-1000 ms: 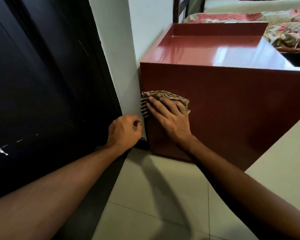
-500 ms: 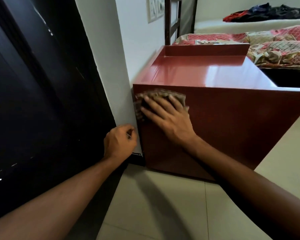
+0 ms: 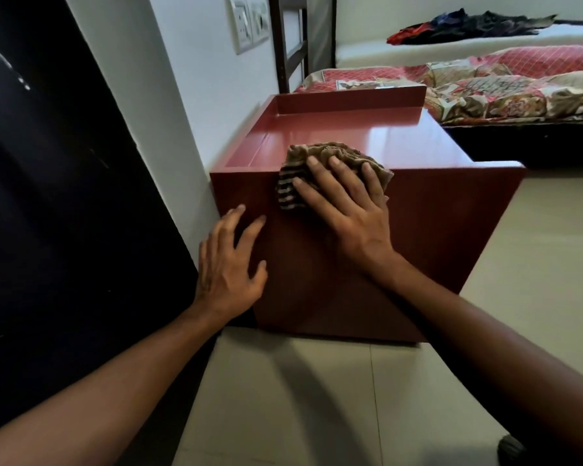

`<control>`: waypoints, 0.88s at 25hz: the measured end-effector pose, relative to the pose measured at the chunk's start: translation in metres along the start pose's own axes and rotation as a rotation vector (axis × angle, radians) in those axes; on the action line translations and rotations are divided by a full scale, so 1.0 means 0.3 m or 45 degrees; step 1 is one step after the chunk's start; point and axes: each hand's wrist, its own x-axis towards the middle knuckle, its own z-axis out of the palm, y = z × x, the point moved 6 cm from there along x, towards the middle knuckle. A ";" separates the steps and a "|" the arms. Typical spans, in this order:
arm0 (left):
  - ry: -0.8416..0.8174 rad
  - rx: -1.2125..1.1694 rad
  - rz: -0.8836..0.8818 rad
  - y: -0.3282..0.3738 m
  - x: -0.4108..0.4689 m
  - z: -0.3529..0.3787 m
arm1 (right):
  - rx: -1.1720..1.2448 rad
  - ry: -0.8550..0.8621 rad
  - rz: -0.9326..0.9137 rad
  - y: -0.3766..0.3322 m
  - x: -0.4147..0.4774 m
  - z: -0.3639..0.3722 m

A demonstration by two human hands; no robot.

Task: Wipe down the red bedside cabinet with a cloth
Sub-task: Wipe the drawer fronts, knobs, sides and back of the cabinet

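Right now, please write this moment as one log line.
right hand: presses cloth on cabinet top edge | left hand: flat on cabinet near side | step: wiping

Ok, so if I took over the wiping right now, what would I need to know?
Right hand: flat, fingers straight, pressing the cloth on the near top edge of the red cabinet; the cloth laps onto the glossy top.
Left hand: open, fingers spread against the near panel, holding nothing.
Done: can't tell which faces are wiped.
Left: probably the top and the rest of the panels.
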 end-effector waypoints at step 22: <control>-0.098 0.449 0.693 0.315 0.050 0.253 | -0.039 -0.630 0.570 0.126 -0.760 -0.024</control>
